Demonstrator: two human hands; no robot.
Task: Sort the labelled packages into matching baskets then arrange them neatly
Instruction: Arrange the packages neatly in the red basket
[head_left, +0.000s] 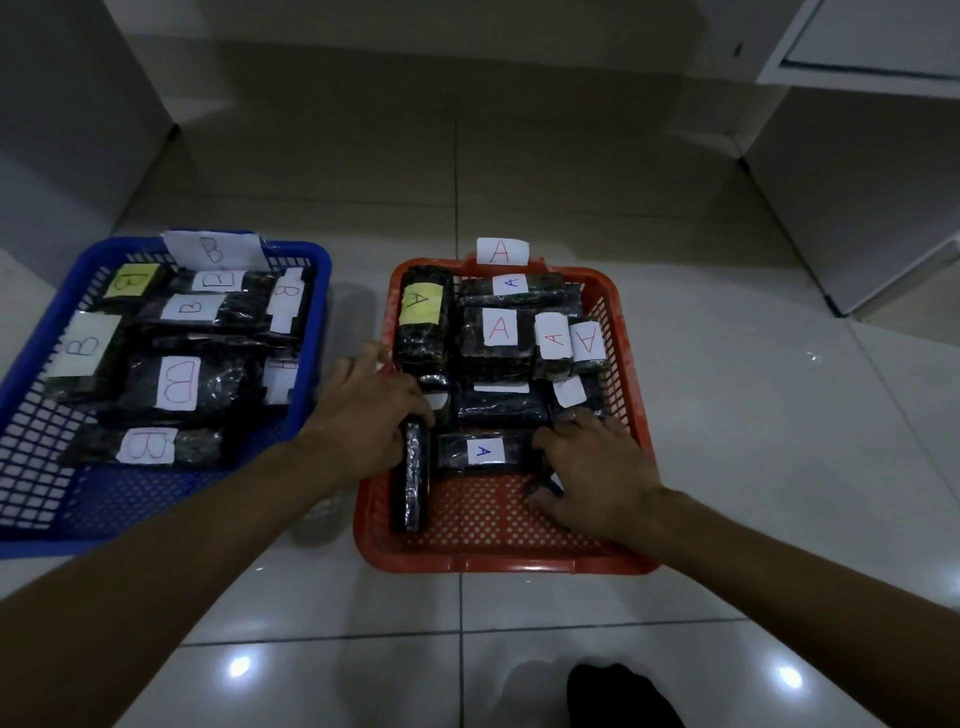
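A red basket (498, 558) tagged A holds several black wrapped packages with A labels. A blue basket (47, 535) tagged B on the left holds several black packages with B labels. My left hand (371, 410) reaches over the red basket's left rim and grips a narrow black package (415, 483) standing on its edge along that wall. My right hand (592, 473) lies over a package at the basket's right side, fingers curled around it; most of it is hidden. Between my hands lies a flat package with a blue A label (483, 451).
Both baskets stand on a glossy white tiled floor (727, 441). White cabinets (857, 156) rise at the back right and a white wall panel at the back left. A dark foot (618, 696) shows at the bottom edge.
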